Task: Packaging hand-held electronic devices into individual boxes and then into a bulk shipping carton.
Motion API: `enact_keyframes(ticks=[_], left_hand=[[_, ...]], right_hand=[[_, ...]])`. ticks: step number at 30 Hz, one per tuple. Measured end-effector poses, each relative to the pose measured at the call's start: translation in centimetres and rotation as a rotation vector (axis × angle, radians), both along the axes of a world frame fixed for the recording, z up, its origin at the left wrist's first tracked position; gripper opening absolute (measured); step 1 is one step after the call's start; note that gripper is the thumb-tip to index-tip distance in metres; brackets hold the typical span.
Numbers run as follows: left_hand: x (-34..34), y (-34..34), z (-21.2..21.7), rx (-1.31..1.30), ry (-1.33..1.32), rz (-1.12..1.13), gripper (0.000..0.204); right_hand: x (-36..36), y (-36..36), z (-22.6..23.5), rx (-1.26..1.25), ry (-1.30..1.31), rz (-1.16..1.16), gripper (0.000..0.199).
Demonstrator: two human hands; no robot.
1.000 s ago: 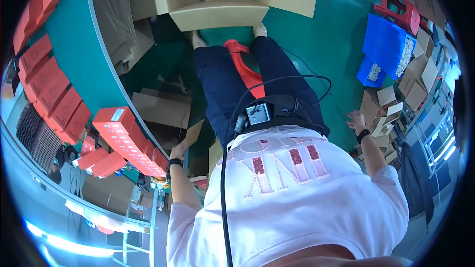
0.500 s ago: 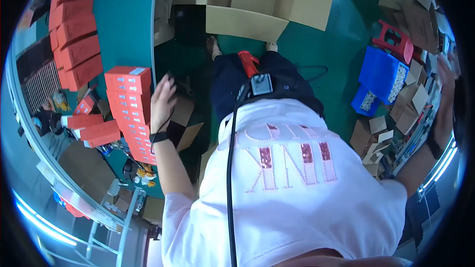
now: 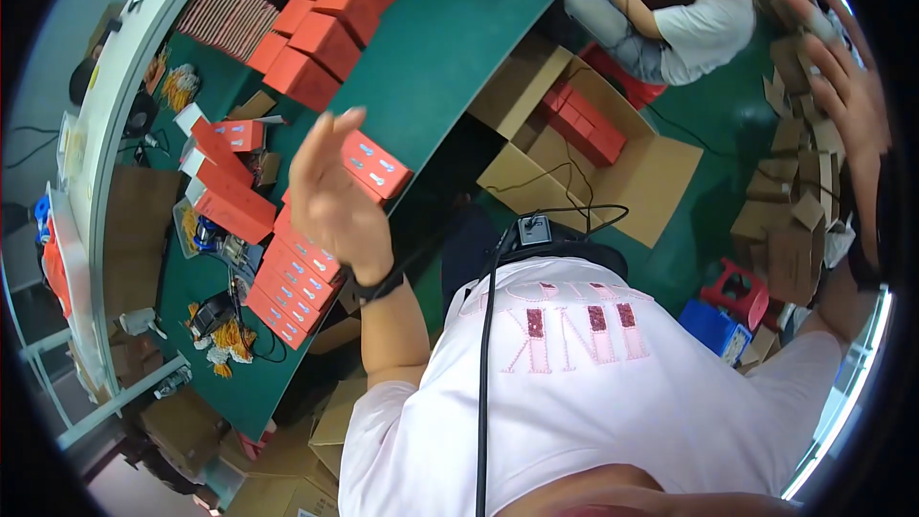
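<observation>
My left hand is raised over the edge of the green table, in front of rows of small red boxes printed with light-coloured pictures. Its fingers point up, loosely stretched, and nothing shows in them. Whether the palm touches the boxes behind it, I cannot tell. At the far right my right hand is up with its fingers apart and holds nothing. Below it, a dark band circles the wrist.
An open cardboard carton with red boxes inside stands on the floor beside the table. Beyond it sits another person in a white top. More red boxes line the table's back. A red stool and a blue bin stand at right.
The view has swung, bringing the table nearer the middle and the seated person into sight. The carton now appears lower and to the right. Both hands remain raised and open.
</observation>
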State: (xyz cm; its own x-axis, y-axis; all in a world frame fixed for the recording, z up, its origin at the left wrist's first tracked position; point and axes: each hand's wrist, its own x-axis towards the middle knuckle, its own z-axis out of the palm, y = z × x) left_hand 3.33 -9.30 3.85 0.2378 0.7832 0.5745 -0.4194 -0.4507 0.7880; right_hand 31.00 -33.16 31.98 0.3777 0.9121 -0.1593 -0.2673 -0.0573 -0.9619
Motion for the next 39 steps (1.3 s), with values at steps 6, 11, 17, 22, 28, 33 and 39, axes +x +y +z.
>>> enact_keyframes(ticks=[6, 11, 17, 22, 28, 33, 39], left_hand=[[1.5, 9.1, -7.4, -0.823, -0.094, -0.098, 0.084], [3.1, 15.3, -12.7, -0.835, 0.118, 0.133, 0.096], [3.2, 19.8, -15.6, -0.914, 0.226, 0.117, 0.111], [3.5, 22.5, -18.1, -1.041, 0.389, 0.397, 0.115], [1.3, 25.2, -19.4, -1.021, 0.38, 0.256, 0.09], [4.1, 24.8, -20.5, -0.999, 0.464, 0.171, 0.088], [5.5, 24.6, -20.5, -0.899, 0.426, 0.259, 0.071]], right_hand=[[-3.5, 18.9, -5.3, -0.202, -0.23, -0.247, 0.074], [7.2, 30.0, -18.9, -0.094, -0.204, -0.047, 0.042], [8.2, 41.1, -35.8, -0.177, -0.757, -0.018, 0.079], [6.3, 47.3, -41.4, -0.035, -1.0, 0.078, 0.095], [6.2, 50.2, -42.8, 0.337, -1.829, 0.432, 0.068], [4.9, 49.2, -46.7, 0.385, -1.7, 0.158, 0.068], [4.7, 48.6, -46.3, 0.365, -1.633, 0.217, 0.069]])
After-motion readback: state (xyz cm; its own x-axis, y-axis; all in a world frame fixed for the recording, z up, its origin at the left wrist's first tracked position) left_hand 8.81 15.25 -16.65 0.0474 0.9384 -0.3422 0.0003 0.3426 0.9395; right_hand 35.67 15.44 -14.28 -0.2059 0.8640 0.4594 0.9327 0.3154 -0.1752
